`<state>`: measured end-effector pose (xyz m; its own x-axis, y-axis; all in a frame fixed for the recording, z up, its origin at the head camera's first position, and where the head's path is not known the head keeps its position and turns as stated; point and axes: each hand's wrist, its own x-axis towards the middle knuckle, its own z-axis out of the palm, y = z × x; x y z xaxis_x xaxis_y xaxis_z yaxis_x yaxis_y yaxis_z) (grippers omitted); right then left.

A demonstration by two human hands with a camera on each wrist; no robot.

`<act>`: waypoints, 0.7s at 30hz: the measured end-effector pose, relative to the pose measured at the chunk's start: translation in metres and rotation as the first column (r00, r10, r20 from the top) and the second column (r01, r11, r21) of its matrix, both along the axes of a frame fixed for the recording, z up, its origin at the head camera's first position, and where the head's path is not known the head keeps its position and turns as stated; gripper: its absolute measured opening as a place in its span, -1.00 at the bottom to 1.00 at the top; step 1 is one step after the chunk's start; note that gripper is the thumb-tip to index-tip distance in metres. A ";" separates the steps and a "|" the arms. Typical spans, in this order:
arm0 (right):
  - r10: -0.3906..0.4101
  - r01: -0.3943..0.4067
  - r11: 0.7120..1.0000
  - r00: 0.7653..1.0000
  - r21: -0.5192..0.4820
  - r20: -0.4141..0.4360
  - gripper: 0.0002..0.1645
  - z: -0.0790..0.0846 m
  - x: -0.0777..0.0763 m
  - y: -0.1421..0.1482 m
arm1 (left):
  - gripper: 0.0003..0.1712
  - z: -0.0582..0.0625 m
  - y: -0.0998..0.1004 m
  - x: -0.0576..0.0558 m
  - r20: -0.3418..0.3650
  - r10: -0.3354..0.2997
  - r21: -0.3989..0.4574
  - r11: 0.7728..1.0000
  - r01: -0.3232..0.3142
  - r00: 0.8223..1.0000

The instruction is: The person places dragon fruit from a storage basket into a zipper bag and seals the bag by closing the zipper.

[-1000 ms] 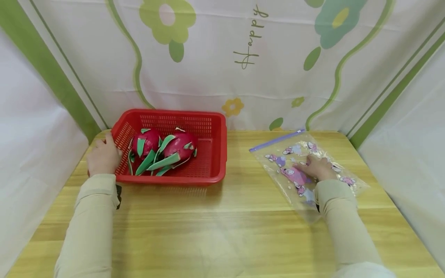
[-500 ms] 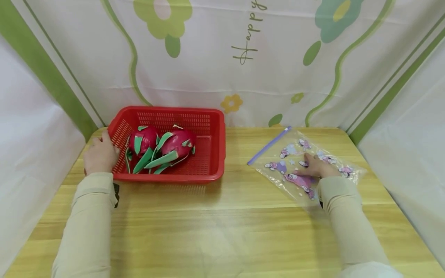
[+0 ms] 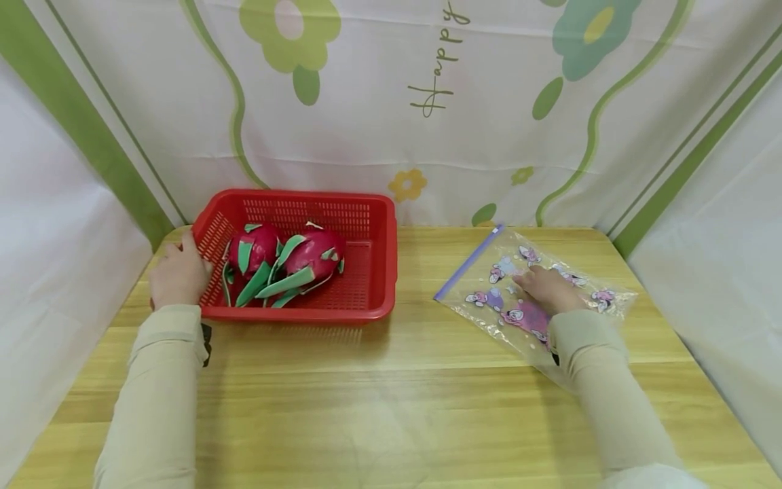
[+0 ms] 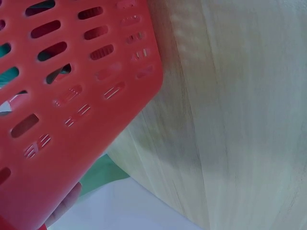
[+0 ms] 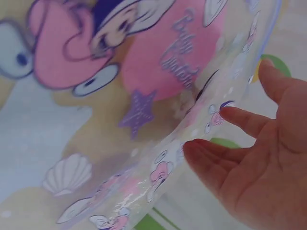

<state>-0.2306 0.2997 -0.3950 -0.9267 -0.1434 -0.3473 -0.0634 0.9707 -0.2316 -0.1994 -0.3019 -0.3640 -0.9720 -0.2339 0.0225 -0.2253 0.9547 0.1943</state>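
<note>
A red plastic basket with slotted walls stands at the back left of the wooden table. Inside it lie two dragon fruits with green scales, side by side toward its left end. My left hand grips the basket's left rim; a fingertip shows under the red edge in the left wrist view. On the right, a clear zip bag printed with pink cartoon figures lies at a slant, its purple zip strip toward the back left. My right hand touches the bag, fingers extended in the right wrist view.
The wooden table runs to a printed curtain right behind the basket and bag. White cloth also hangs along the left side and right side.
The bag has turned counterclockwise under my right hand, the near end of its zip strip swinging toward me. The right fingers have drawn closer together. My left hand stays at the basket.
</note>
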 end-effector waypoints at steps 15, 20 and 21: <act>-0.054 0.053 0.998 0.996 0.013 0.067 -0.09 -0.010 -0.005 -0.014 | -0.27 0.000 0.001 -0.001 0.006 0.011 0.016 1.000 -0.011 1.000; -0.051 0.051 0.999 0.996 0.005 0.069 -0.07 -0.009 -0.004 -0.016 | -0.28 0.000 0.000 -0.001 0.002 0.009 0.010 1.000 -0.009 1.000; -0.052 0.053 0.999 0.996 -0.005 0.077 -0.06 -0.009 -0.003 -0.016 | -0.28 0.000 0.000 -0.001 0.002 0.009 0.008 1.000 -0.009 1.000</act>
